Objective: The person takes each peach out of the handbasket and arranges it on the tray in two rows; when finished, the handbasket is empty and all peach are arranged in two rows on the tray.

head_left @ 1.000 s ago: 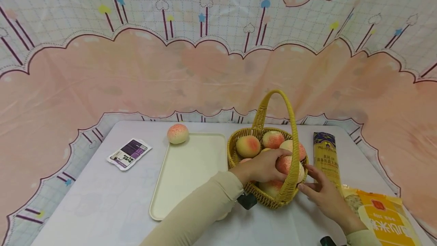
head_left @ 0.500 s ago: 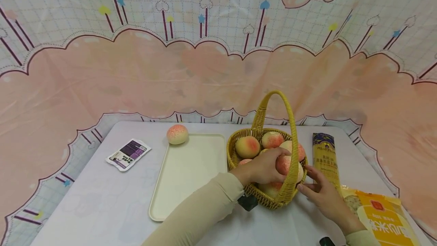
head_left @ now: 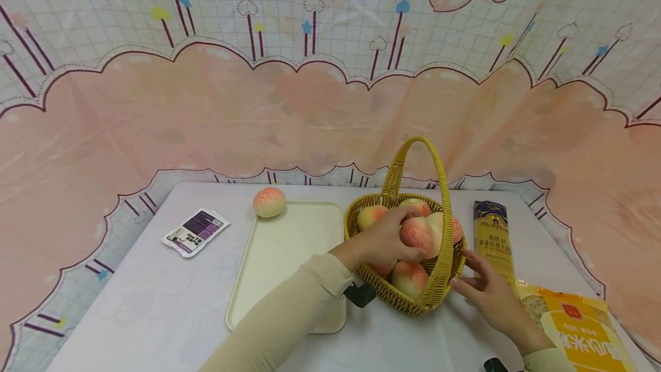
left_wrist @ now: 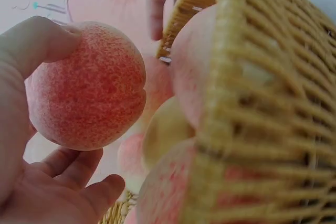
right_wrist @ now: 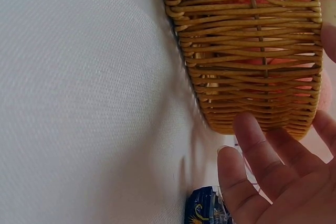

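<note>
My left hand is over the yellow wicker basket and grips a peach with a red-speckled skin. The thumb lies across one side of that peach, with the fingers curved under the other side in the left wrist view. Several more peaches fill the basket, among them a front peach and others partly covered by my hand. At the basket's right end, my right hand touches the wicker with loosely extended fingers. The tall basket handle arches above the peaches.
A cream tray lies left of the basket, with a single peach at its far left corner. Farther left is a white and purple packet. Right of the basket lie a yellow pasta pack and an orange bag.
My left hand has moved up and left within the basket, carrying the peach and uncovering the front peach. My right hand stays at the basket's right end.
</note>
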The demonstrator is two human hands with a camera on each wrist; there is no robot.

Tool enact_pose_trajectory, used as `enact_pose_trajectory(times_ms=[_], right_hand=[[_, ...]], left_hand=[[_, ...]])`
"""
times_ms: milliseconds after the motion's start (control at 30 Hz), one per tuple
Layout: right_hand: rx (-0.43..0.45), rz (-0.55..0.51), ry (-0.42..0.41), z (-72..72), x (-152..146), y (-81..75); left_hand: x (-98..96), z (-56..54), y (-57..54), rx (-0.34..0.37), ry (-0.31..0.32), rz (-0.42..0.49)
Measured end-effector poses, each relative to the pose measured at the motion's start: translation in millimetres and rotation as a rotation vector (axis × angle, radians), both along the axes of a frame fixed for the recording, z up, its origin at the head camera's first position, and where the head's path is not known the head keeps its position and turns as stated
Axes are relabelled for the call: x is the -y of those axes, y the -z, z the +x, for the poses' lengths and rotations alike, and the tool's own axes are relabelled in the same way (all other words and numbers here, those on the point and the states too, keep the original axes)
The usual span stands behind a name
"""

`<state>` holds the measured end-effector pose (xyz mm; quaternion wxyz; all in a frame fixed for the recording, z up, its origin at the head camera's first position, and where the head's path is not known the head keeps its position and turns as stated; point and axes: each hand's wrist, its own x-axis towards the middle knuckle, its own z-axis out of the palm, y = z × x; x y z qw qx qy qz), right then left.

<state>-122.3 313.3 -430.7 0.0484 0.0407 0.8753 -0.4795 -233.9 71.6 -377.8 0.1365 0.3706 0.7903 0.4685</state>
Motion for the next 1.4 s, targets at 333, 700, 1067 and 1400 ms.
enact_pose_trajectory(times_ms=[333, 700, 1067, 1400], right_hand=[[-0.012, -0.01, -0.003, 0.6, 0.6, -0.6], [-0.018, -0.012, -0.009, 0.6, 0.2, 0.0], [0.015, 0.002, -0.007, -2.1, -1.0, -0.2], [0.014, -0.01, -0.007, -2.1, -1.0, 0.8]], left_hand=[[28.7, -6.6, -7.2, 0.022, -0.082, 0.024], [67.4, -19.6, -12.4, 0.021, -0.129, 0.06], [108.3, -39.7, -15.9, -0.036, -0.233, 0.052], [149.9, -54.0, -16.3, -0.027, -0.361, -0.019]])
